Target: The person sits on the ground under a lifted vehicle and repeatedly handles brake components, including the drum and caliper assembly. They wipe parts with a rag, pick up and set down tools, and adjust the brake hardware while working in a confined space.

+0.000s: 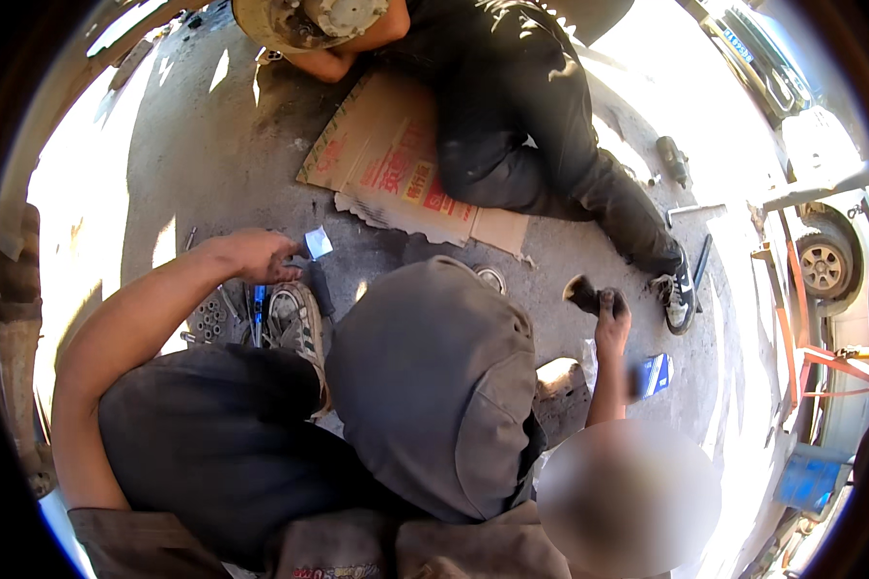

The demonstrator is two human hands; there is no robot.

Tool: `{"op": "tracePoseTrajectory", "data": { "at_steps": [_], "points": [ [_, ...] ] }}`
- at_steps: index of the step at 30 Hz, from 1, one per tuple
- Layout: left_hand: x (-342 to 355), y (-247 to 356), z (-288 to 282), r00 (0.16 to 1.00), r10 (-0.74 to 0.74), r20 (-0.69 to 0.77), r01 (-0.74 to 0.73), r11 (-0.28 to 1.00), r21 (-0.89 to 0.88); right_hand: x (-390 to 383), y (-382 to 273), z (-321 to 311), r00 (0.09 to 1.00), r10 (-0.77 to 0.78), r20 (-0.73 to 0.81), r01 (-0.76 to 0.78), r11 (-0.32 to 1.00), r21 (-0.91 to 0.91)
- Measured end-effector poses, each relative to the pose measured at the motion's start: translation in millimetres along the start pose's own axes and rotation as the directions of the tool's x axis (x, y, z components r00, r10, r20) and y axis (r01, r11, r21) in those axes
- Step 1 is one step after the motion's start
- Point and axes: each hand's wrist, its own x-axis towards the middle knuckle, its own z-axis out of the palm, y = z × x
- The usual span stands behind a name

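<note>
My left hand (264,257) reaches out over the floor with its fingers drawn together. At its fingertips is a small pale-blue, flat-sided piece (319,243), and a dark handle (319,288) shows just below it. In my raised right hand (612,314), the fingers close round a short dark cylinder (579,293) with a brownish end; its exact kind is unclear. By my left shoe (295,323) lie a blue-handled tool (259,307) and a cluster of metal sockets (209,317).
Another person (521,116) lies on a flattened cardboard sheet (386,179) ahead. A blue-and-white box (655,376) rests right of my right forearm. Farther right are a grey power tool (673,161), a metal bar (695,208) and an orange frame (792,309) near a vehicle wheel (826,267).
</note>
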Motion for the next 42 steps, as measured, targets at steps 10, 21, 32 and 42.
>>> {"op": "tracePoseTrajectory", "data": {
  "at_steps": [10,21,32,42],
  "points": [
    [11,-10,5,0.998,0.052,-0.039,-0.051,0.998,0.021,8,53,-10,0.984,0.153,0.086,-0.170,0.955,0.242],
    [5,3,-4,1.000,-0.005,-0.020,0.006,0.998,0.070,1,42,-16,0.825,0.564,-0.033,-0.429,0.664,0.612],
    [5,-6,1,1.000,-0.002,-0.020,0.003,0.997,0.072,-25,47,-18,0.944,0.321,0.078,-0.329,0.937,0.115],
    [0,0,-1,0.999,-0.035,-0.003,0.035,0.998,0.055,-23,9,-21,0.850,0.450,0.274,-0.486,0.469,0.737]
  ]
}}
